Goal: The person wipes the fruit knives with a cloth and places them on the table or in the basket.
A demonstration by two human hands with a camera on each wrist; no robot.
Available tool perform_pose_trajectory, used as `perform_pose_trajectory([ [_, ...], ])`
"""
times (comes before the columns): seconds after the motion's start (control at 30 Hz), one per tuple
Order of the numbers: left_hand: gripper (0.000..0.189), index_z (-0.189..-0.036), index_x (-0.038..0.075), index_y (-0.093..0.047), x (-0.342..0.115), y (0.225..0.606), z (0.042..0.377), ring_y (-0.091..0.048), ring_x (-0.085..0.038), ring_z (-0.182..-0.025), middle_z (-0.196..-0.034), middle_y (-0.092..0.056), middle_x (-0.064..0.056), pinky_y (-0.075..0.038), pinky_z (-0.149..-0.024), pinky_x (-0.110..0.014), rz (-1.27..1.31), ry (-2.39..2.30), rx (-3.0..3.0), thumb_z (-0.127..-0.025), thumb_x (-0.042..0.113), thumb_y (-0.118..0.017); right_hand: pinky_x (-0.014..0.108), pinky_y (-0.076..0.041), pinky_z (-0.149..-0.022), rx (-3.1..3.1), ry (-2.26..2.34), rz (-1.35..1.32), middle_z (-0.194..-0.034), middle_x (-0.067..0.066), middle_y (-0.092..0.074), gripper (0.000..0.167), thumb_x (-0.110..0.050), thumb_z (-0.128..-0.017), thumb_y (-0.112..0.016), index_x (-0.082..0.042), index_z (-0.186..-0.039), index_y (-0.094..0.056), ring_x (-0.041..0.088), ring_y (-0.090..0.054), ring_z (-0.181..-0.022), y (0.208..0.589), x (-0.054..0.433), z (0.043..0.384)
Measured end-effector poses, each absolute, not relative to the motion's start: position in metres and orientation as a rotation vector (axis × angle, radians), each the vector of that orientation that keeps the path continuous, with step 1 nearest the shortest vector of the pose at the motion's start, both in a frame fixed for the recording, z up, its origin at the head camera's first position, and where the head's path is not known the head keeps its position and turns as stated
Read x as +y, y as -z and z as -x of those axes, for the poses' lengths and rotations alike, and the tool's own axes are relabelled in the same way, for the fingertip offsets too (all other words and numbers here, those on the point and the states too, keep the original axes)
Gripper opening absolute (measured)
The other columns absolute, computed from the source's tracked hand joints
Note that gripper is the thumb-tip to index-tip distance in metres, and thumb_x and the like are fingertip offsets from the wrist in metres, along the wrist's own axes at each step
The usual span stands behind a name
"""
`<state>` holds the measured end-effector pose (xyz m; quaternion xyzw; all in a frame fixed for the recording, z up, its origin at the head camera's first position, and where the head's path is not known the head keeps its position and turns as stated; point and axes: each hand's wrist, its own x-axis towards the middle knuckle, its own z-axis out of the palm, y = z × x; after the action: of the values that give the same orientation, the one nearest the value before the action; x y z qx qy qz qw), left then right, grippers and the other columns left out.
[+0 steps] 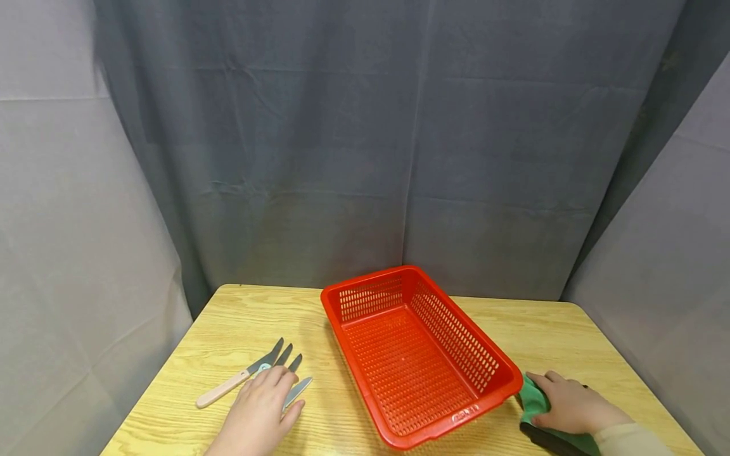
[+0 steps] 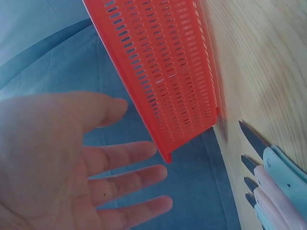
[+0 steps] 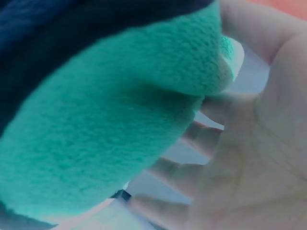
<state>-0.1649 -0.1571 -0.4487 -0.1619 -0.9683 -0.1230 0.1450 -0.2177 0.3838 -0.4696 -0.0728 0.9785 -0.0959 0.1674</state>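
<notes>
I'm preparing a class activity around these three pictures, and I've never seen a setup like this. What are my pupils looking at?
There is no machine here: a person is working with two bare hands. The widest picture comes from a camera on the head, looking forward and down. The other two come from cameras worn on the wrists, each showing that hand close up.

On the wooden table are a red plastic basket with slotted sides and, to its left, several knives. The left hand is above the knives, its fingers spread and holding nothing. The right hand, beyond the basket's right side, grips a fuzzy green item with a dark edge; exactly what it is, I cannot tell.
</notes>
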Motion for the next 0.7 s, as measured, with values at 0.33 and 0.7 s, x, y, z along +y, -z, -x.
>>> perform_pose_trajectory([
  [0.33,0.025,-0.104,0.019,-0.068,-0.1598,0.4517,0.1666,-0.063,-0.017,-0.099,-0.106,-0.064,0.005,-0.053,-0.081,-0.041,0.495,0.345,-2.807,-0.087,0.032,-0.082,0.060,-0.052,-0.080,2.767,0.289,0.176,-0.120,0.014,-0.059,0.082,-0.043,-0.078,-0.086,-0.004,-0.144,-0.055,0.035,-0.062,-0.098,0.4677,0.3840,0.2206],
  [0.7,0.024,-0.102,0.017,-0.068,-0.1635,0.4530,0.1676,-0.063,-0.018,-0.096,-0.105,-0.063,0.004,-0.054,-0.077,-0.042,0.523,0.341,-2.827,-0.088,0.032,-0.081,0.065,-0.052,-0.078,2.763,0.282,0.182,-0.121,0.024,-0.057,0.089,-0.053,-0.080,-0.083,-0.003,-0.146,-0.051,0.045,-0.063,-0.099,0.4652,0.3896,0.2169],
])
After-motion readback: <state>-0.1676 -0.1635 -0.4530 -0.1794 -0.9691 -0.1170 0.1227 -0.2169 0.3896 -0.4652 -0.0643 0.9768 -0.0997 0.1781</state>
